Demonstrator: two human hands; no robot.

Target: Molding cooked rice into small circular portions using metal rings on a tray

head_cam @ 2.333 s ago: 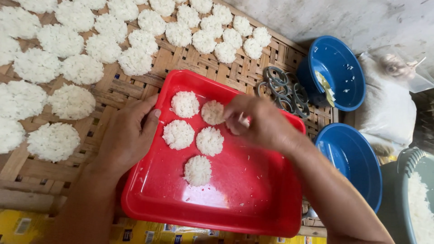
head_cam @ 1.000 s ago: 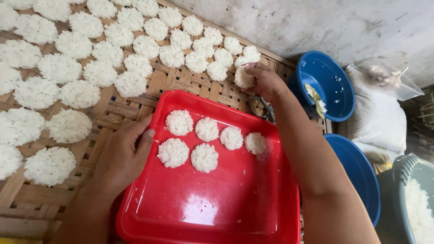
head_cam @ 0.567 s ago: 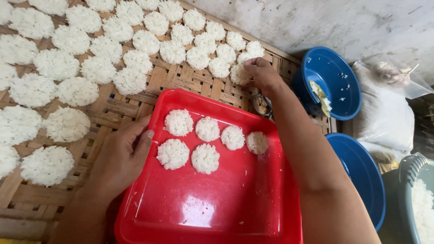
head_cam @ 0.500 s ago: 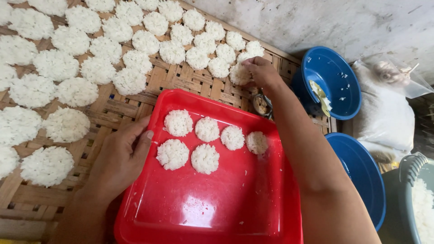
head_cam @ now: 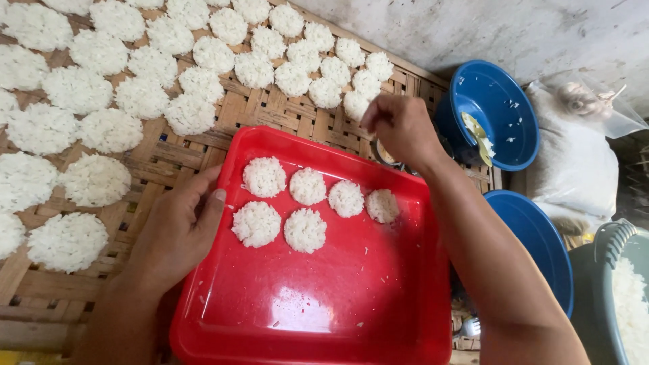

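A red square tray (head_cam: 324,304) lies on a woven bamboo mat (head_cam: 270,115). Several round white rice cakes (head_cam: 307,186) sit in two rows in the tray's far half. My left hand (head_cam: 179,233) grips the tray's left rim, thumb inside. My right hand (head_cam: 400,125) hovers just past the tray's far right corner. Its fingers are loosely curled and nothing shows in them. Right beside its fingertips a rice cake (head_cam: 355,105) lies on the mat, at the end of the rows of cakes (head_cam: 142,94).
Two blue bowls (head_cam: 497,111) (head_cam: 537,247) stand to the right of the mat. Behind them lies a clear plastic bag (head_cam: 574,159) of white stuff. A grey basket of rice (head_cam: 625,294) is at the right edge. Metal rings (head_cam: 384,154) peek out behind the tray.
My right hand carried a rice cake from the tray to the mat's far right end, set it down and lifted off it. My left hand stayed on the tray rim.
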